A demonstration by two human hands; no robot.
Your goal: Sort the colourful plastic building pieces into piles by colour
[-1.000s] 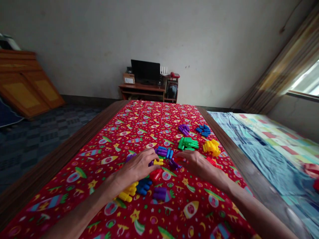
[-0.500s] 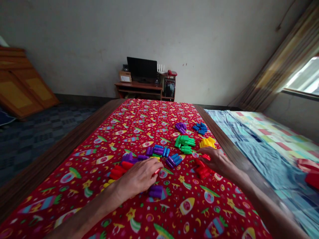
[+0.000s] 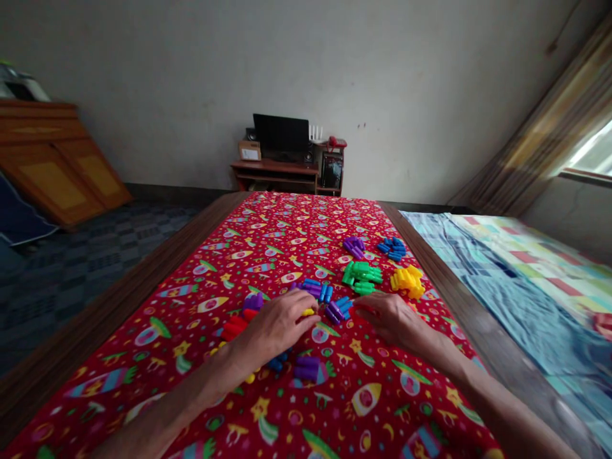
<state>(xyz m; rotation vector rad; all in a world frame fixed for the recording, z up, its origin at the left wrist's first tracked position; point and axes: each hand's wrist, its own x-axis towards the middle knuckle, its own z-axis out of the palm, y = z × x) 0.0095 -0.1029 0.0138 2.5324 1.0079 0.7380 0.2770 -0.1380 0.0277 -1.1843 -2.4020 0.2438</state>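
My left hand [image 3: 283, 317] is low over a loose group of toy pieces that look like short plastic tubes. Its thumb and fingers close around a yellow piece [image 3: 307, 312]. Red pieces [image 3: 234, 327] and a purple piece [image 3: 253, 301] lie beside that wrist, partly covered. My right hand [image 3: 391, 319] hovers to the right, fingers bent downward, with a bit of bright red piece [image 3: 369, 310] showing at them. Between the hands lies a purple-and-blue cluster [image 3: 338, 310]. The red pile under my right hand is mostly hidden.
Colour-sorted piles sit farther right: green [image 3: 362, 274], yellow [image 3: 408, 281], purple [image 3: 354, 247] and blue [image 3: 392, 248]. A purple pair [image 3: 306, 368] lies nearer me. The red patterned cloth [image 3: 268, 229] covers the table. A bed [image 3: 507, 255] stands to the right.
My left hand has shifted slightly forward; the red piece at its fingertips no longer shows there, and yellow does. My right hand has moved left from the red pile. The view has turned slightly left.
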